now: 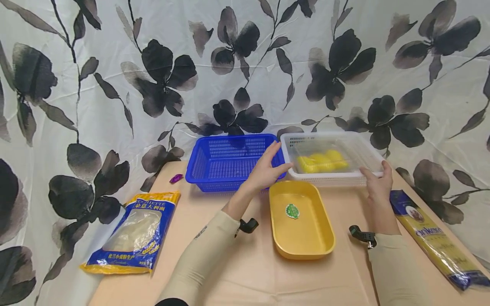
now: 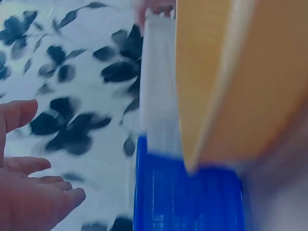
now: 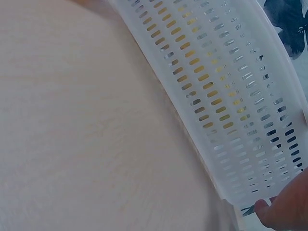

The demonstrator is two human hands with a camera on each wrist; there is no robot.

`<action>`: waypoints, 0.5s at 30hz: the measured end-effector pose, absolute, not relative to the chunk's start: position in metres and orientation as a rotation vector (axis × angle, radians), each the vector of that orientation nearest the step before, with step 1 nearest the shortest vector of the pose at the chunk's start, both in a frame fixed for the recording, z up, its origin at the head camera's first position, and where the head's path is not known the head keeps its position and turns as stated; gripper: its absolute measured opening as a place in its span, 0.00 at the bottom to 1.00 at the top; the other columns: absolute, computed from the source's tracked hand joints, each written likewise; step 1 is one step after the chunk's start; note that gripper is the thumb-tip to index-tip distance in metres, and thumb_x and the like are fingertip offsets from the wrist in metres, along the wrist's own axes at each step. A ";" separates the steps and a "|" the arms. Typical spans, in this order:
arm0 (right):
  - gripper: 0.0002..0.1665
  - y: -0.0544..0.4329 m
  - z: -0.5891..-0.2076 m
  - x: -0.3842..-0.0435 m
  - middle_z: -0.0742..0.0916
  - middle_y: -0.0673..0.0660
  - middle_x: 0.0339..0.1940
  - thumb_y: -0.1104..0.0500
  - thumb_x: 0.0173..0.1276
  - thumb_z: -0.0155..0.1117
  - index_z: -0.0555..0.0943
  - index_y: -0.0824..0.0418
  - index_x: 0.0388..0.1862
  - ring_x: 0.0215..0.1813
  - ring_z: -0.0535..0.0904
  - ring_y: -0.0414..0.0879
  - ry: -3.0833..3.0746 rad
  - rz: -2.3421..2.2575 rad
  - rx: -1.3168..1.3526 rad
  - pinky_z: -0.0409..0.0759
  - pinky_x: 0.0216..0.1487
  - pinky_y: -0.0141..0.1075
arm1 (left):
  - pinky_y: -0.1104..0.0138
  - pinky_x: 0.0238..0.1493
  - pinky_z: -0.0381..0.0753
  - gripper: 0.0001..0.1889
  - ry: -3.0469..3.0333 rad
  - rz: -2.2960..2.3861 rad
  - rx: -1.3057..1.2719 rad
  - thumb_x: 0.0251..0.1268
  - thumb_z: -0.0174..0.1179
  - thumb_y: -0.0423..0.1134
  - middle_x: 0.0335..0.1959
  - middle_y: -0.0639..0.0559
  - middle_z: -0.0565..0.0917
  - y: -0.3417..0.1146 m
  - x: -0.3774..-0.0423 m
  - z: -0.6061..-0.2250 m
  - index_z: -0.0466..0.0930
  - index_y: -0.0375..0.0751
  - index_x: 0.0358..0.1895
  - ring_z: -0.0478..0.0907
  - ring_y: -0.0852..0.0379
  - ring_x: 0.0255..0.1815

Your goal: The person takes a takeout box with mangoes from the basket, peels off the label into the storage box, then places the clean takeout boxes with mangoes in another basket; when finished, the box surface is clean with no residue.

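My right hand (image 1: 379, 187) holds the right end of a white slotted plastic basket (image 1: 329, 180), thumb over the near rim. A clear plastic box (image 1: 306, 148) with rounded yellow items (image 1: 321, 161) sits inside; the yellow shows through the slots in the right wrist view. At the basket's left end, my left hand (image 1: 268, 168) reaches over the right side of a blue basket (image 1: 233, 163). Its fingers are extended and spread, with nothing between them in the left wrist view. A yellow tray (image 1: 302, 233) with a green sticker lies between my forearms.
A blue and yellow pasta bag (image 1: 132, 233) lies on the table's left side. Near the blue basket is a small purple wrapped piece (image 1: 176, 178). Another long pasta packet (image 1: 432, 238) lies along the right edge. Behind the table hangs a flowered cloth (image 1: 268, 63).
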State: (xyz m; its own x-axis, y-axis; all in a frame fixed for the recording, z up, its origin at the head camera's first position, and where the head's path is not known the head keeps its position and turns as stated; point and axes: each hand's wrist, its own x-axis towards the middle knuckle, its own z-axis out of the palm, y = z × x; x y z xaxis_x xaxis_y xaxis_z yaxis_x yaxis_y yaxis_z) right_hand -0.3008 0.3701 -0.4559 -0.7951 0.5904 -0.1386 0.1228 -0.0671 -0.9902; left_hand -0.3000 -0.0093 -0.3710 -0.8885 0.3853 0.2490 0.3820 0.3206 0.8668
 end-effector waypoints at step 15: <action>0.52 0.377 -0.457 -0.297 0.40 0.47 0.87 0.44 0.70 0.70 0.52 0.35 0.85 0.85 0.31 0.49 -1.971 1.688 -0.878 0.36 0.88 0.48 | 0.45 0.85 0.25 0.49 3.126 1.290 0.454 0.73 0.60 0.60 0.88 0.45 0.35 -0.131 -0.290 -0.397 0.43 0.50 0.87 0.26 0.48 0.88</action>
State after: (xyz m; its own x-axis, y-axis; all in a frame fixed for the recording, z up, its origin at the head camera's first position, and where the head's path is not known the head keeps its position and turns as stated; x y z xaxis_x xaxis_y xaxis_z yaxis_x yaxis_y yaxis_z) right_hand -0.2967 0.3771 -0.4575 -0.7229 0.6841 -0.0977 0.2018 0.0738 -0.9766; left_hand -0.2897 -0.1311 -0.3967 -0.9288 0.1381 0.3438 0.3404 0.6845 0.6447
